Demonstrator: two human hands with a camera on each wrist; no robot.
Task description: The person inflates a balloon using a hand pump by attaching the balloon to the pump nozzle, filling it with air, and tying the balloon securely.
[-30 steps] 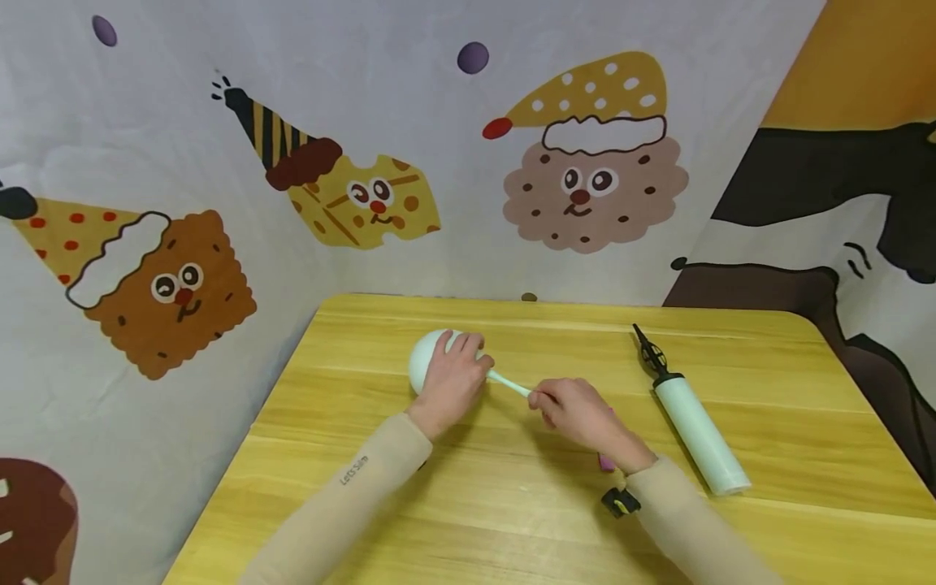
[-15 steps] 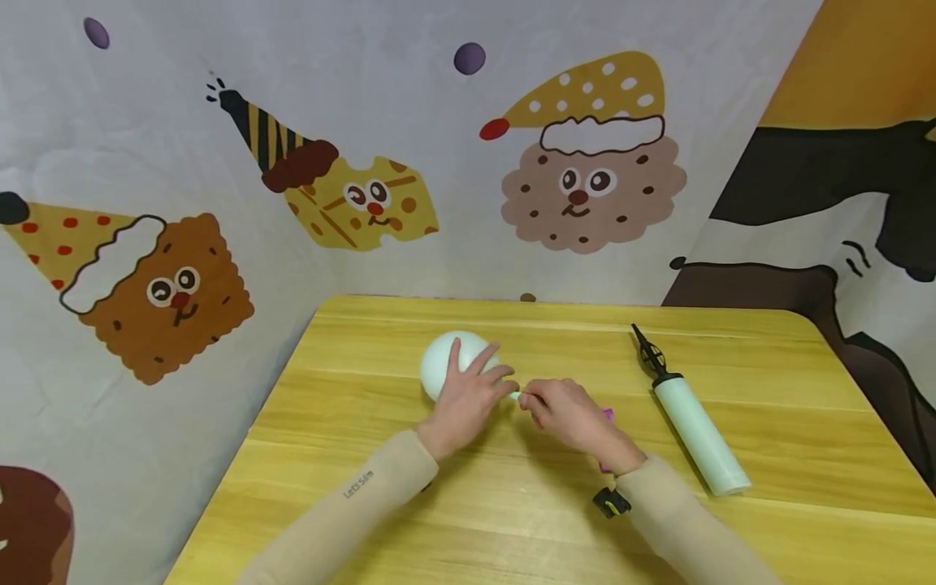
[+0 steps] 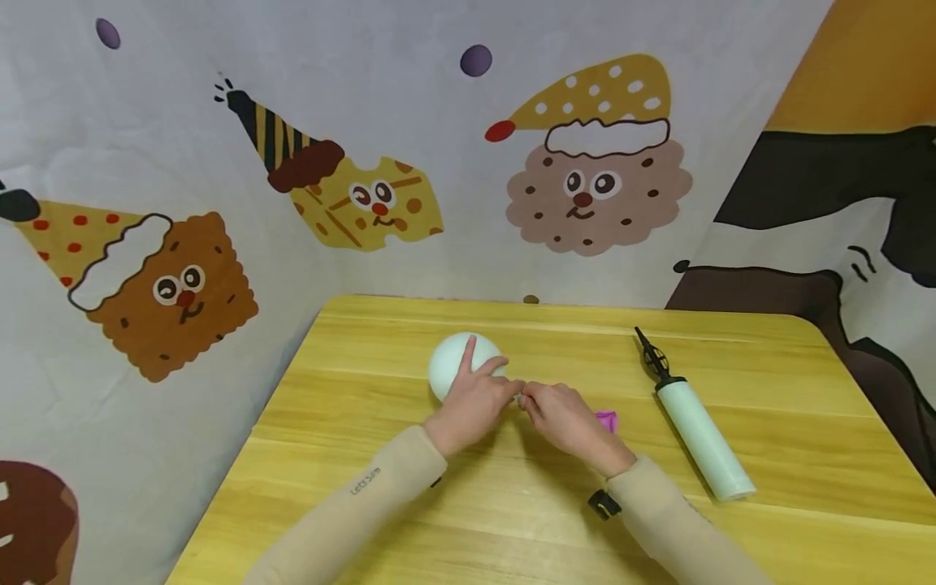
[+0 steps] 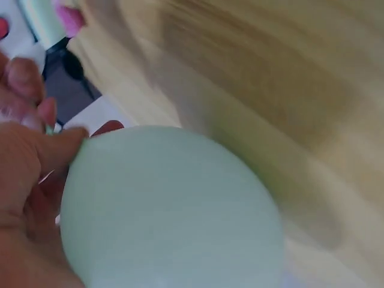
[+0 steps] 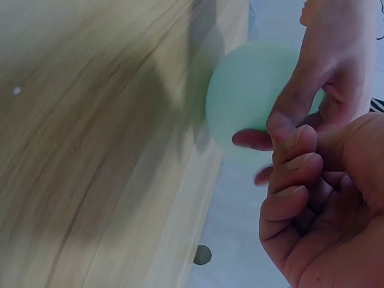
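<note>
A pale mint-green inflated balloon (image 3: 448, 366) is over the table's middle in the head view and fills the lower part of the left wrist view. My left hand (image 3: 471, 406) pinches the balloon at its neck, with some fingers spread over its near side. Right beside it, my right hand (image 3: 570, 418) has its fingers curled, pinching the balloon's mouth end. The two hands meet at the fingertips, so the neck itself is mostly hidden. In the right wrist view, the right hand's curled fingers (image 5: 294, 171) cover the end of the balloon.
A hand pump (image 3: 702, 435) with a pale green barrel and black nozzle lies at the right of the wooden table (image 3: 512, 520). Partly behind my right forearm is a small magenta item (image 3: 607, 421), its kind unclear. A cartoon-printed cloth (image 3: 409, 97) hangs behind the table.
The stretched neck between the hands has shortened. My left hand has slid right with the balloon, its fingers shifting from over the balloon to the neck. The right hand has moved slightly left.
</note>
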